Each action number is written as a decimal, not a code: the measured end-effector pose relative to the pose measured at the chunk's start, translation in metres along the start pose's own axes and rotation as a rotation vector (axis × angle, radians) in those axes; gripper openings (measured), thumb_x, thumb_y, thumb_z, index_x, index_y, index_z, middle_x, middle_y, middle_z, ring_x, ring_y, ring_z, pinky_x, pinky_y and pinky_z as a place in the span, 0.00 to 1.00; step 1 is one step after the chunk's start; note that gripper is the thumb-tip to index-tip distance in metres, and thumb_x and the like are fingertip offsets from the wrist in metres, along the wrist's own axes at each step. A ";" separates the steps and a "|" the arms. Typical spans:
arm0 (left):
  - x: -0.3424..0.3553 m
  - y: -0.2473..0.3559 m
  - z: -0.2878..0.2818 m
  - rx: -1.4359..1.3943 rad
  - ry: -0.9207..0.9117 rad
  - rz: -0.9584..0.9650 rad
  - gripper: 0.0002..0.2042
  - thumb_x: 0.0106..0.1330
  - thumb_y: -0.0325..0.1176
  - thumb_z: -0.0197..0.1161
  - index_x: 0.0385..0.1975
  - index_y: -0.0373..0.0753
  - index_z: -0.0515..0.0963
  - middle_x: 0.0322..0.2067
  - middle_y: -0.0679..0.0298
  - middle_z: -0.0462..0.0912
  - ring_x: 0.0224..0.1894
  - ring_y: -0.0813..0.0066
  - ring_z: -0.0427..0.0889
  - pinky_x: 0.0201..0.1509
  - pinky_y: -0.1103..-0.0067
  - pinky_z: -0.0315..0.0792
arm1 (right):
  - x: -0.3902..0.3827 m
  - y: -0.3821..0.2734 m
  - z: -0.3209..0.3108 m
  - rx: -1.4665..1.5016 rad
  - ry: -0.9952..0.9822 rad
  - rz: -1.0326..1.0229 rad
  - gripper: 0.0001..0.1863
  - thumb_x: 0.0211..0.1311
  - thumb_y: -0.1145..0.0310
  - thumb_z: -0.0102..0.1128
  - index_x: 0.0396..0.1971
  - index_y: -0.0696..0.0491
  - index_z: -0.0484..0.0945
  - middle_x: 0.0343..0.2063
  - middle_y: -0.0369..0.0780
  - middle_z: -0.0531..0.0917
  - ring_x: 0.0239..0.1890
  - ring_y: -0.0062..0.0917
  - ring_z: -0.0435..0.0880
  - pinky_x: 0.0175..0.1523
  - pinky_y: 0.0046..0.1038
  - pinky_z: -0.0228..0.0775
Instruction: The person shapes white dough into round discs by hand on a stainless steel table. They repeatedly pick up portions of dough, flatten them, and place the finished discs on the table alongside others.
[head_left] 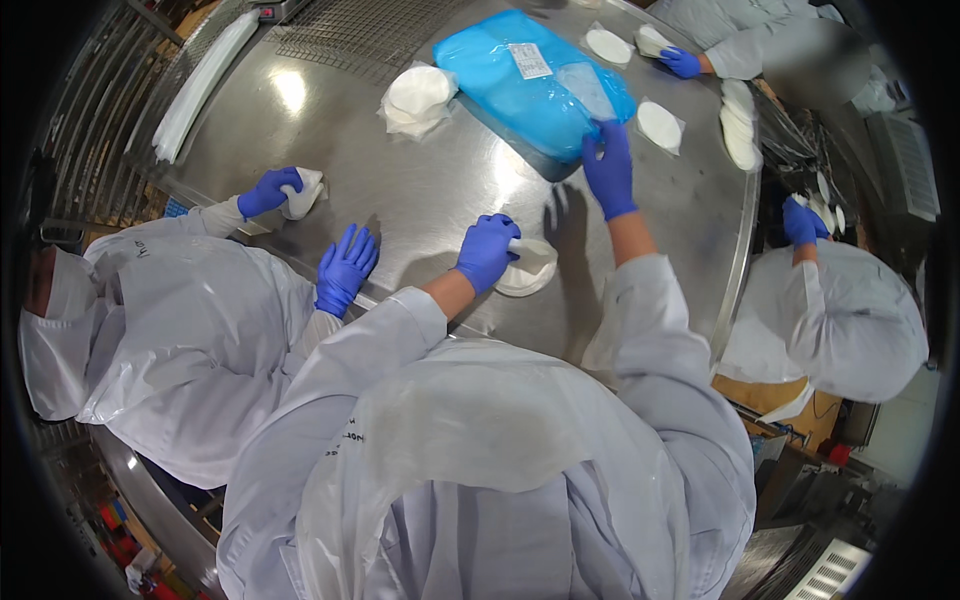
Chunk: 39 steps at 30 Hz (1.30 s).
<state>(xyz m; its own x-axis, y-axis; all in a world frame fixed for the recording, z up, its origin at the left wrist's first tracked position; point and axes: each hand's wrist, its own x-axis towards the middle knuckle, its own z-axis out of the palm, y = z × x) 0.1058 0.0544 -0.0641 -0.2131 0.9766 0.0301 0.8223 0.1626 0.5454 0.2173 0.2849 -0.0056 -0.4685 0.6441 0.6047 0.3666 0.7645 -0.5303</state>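
Observation:
My left hand [488,252], in a blue glove, is closed on the edge of a small stack of thin white rounds [530,270] low over the steel table near its front edge. Their kind is not clear. My right hand [609,172], also blue-gloved, reaches to the near right corner of a big blue plastic bag [500,85]. Its fingertips pinch the lower edge of a clear plastic sheet [585,92] lying on that bag. A white label [530,61] is on the bag's top.
More white rounds [418,98] lie left of the bag; others on clear squares [660,127] lie right of it. A co-worker at left holds a round [303,193], the other hand [346,268] spread near my left arm. Co-workers' hands [682,62] work at right. White film [205,85] lies far left.

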 end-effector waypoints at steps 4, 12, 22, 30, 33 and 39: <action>-0.013 -0.003 -0.010 -0.422 -0.067 -0.177 0.16 0.53 0.35 0.69 0.40 0.39 0.75 0.37 0.56 0.81 0.40 0.60 0.80 0.43 0.67 0.73 | -0.100 -0.019 -0.007 0.628 -0.477 0.701 0.19 0.64 0.62 0.58 0.51 0.55 0.73 0.44 0.41 0.79 0.44 0.25 0.79 0.50 0.28 0.71; -0.032 0.034 -0.063 -1.754 0.009 -0.202 0.31 0.62 0.46 0.62 0.61 0.38 0.61 0.58 0.57 0.66 0.59 0.65 0.68 0.63 0.70 0.65 | -0.114 -0.145 -0.041 0.575 -0.174 0.496 0.22 0.53 0.65 0.67 0.48 0.56 0.75 0.37 0.43 0.82 0.42 0.29 0.81 0.49 0.28 0.72; -0.065 0.087 -0.120 -2.382 -0.071 -0.131 0.24 0.72 0.49 0.37 0.62 0.43 0.62 0.59 0.57 0.67 0.61 0.64 0.67 0.64 0.65 0.64 | -0.107 -0.229 -0.085 0.843 0.137 0.406 0.33 0.54 0.69 0.68 0.59 0.56 0.63 0.49 0.43 0.75 0.51 0.27 0.75 0.52 0.28 0.72; -0.096 0.105 -0.130 -1.654 0.154 -0.109 0.25 0.64 0.29 0.59 0.60 0.42 0.61 0.53 0.59 0.70 0.54 0.68 0.74 0.54 0.74 0.73 | -0.101 -0.241 -0.134 0.800 -0.111 0.374 0.18 0.57 0.80 0.55 0.50 0.57 0.71 0.46 0.43 0.77 0.50 0.28 0.76 0.55 0.30 0.70; -0.094 0.092 -0.111 -1.608 0.150 0.009 0.21 0.66 0.31 0.57 0.58 0.44 0.65 0.49 0.64 0.72 0.48 0.73 0.75 0.48 0.79 0.73 | -0.084 -0.268 -0.170 0.617 -0.297 -0.213 0.20 0.45 0.90 0.44 0.36 0.57 0.78 0.44 0.45 0.77 0.47 0.34 0.79 0.53 0.29 0.70; -0.093 0.075 -0.111 -1.638 0.161 -0.373 0.18 0.65 0.38 0.56 0.54 0.45 0.71 0.42 0.68 0.74 0.38 0.79 0.73 0.42 0.83 0.68 | -0.110 -0.183 -0.108 0.438 -0.133 0.017 0.15 0.50 0.85 0.43 0.32 0.53 0.76 0.41 0.42 0.78 0.42 0.34 0.80 0.48 0.30 0.73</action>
<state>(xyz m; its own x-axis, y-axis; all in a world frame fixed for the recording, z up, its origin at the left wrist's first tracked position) 0.1289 -0.0402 0.0675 -0.3886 0.8812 -0.2693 -0.6331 -0.0430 0.7729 0.2881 0.0774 0.0891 -0.5746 0.6257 0.5276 0.0142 0.6521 -0.7580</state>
